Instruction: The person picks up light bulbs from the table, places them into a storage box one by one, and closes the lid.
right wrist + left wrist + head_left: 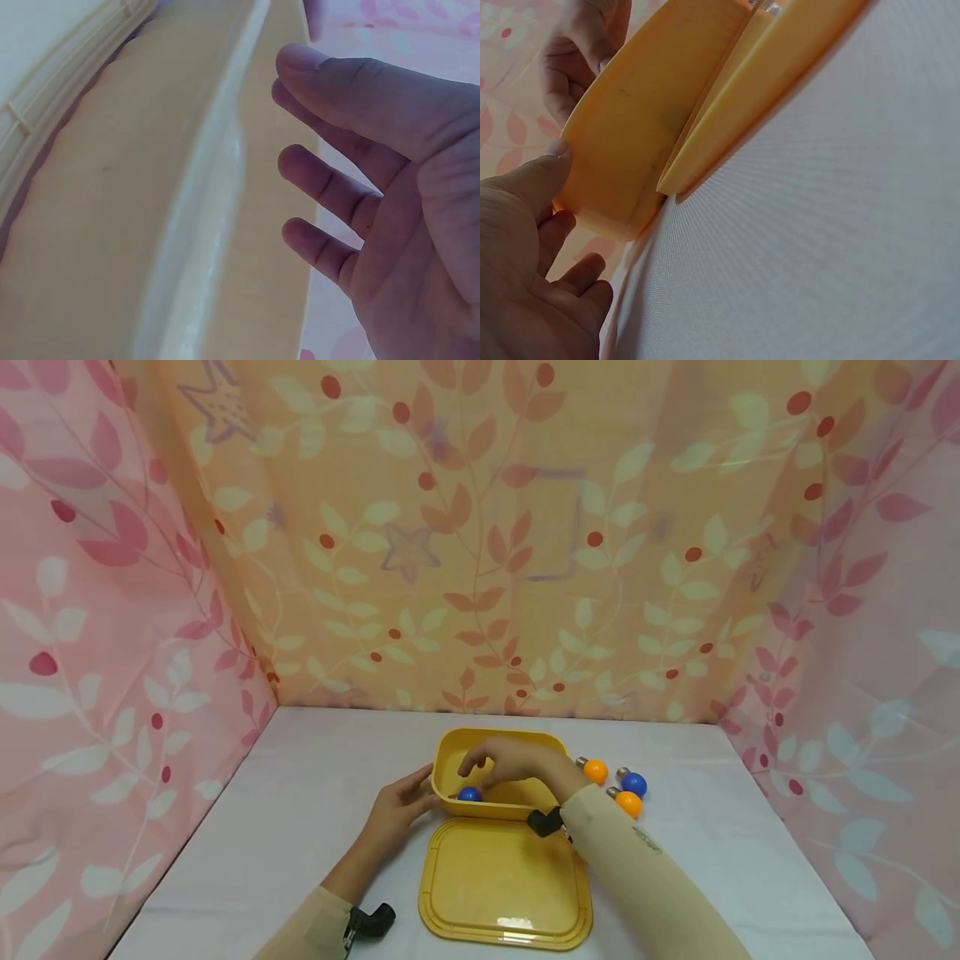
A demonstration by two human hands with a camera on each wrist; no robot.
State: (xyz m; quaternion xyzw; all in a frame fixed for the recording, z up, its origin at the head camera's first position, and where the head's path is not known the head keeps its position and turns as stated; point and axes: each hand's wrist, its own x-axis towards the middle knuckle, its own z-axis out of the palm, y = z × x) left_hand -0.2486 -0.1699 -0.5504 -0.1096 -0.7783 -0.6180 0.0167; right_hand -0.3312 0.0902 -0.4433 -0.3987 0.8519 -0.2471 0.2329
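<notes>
A yellow plastic box (pixel 501 812) stands open on the table. Inside it, by the near left corner, lies a blue toy bulb (pixel 469 794) with a metal-coloured base. My right hand (pixel 510 760) hovers over the box interior, fingers bent loosely and apart, and holds nothing. In the right wrist view that right hand (pixel 397 180) shows separated fingertips beside the box wall (pixel 270 225). At the box's left side my left hand (pixel 401 802) touches the outer wall. The left wrist view has the left hand's thumb (pixel 544 176) against the box, its other fingers loosely bent.
The matching yellow lid (pixel 506 885) lies flat just in front of the box. Right of the box sit orange bulbs (pixel 596 771) and a blue bulb (pixel 633 784), close to the right forearm. Patterned cloth walls (pixel 480 635) bound the white table (pixel 300 777) at back and sides.
</notes>
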